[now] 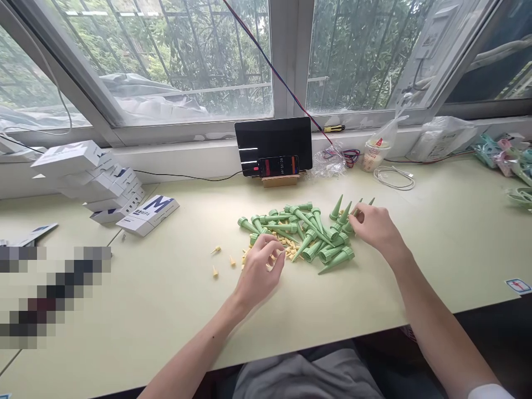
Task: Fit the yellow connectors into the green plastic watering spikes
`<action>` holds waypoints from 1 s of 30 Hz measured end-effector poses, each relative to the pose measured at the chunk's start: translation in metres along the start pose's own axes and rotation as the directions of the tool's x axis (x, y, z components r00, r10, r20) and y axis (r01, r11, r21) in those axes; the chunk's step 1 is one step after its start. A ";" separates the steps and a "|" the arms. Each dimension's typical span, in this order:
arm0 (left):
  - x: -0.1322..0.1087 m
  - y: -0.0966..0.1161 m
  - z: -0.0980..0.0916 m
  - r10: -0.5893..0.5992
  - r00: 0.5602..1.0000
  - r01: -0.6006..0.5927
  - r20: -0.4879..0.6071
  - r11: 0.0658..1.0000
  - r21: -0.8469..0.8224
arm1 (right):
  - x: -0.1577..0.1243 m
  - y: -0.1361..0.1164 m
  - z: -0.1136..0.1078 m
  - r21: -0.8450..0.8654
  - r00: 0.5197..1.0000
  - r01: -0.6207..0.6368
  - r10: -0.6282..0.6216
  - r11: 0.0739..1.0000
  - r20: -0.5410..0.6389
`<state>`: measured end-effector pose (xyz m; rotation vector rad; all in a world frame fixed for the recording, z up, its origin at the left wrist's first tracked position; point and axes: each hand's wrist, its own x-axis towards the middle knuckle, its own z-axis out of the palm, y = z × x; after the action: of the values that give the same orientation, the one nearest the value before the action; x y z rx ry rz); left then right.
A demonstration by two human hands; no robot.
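My left hand (261,269) is over the left front of a pile of small yellow plastic tips (294,250). Its fingers curl loosely, with a gap between thumb and forefinger and nothing visible in it. My right hand (377,228) is closed at the thumb and fingertips around a green plastic watering spike at the pile's right end; the fingers hide most of that piece. Several hollow, ribbed-collared green spikes (305,252) lie jumbled between my hands. Beside my right fingers, a few green spikes (337,207) stand point up.
Loose yellow tips (215,271) lie left of my left hand. White boxes (149,213) are stacked farther left. A phone (279,165) leans against a dark tablet (274,138) at the back. A bagged cup (375,154) and white cable (394,178) lie back right.
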<state>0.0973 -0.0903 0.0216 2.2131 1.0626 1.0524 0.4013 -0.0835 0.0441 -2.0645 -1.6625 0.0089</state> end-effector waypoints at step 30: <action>0.000 -0.002 0.004 -0.023 1.000 0.022 0.018 1.000 0.014 | -0.004 -0.097 0.051 0.226 0.744 0.665 -0.658 0.712 -0.116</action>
<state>0.1001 -0.0892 0.0177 2.2117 1.0874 1.0170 0.2958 -0.0553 0.0341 -1.1776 -2.1685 -0.0436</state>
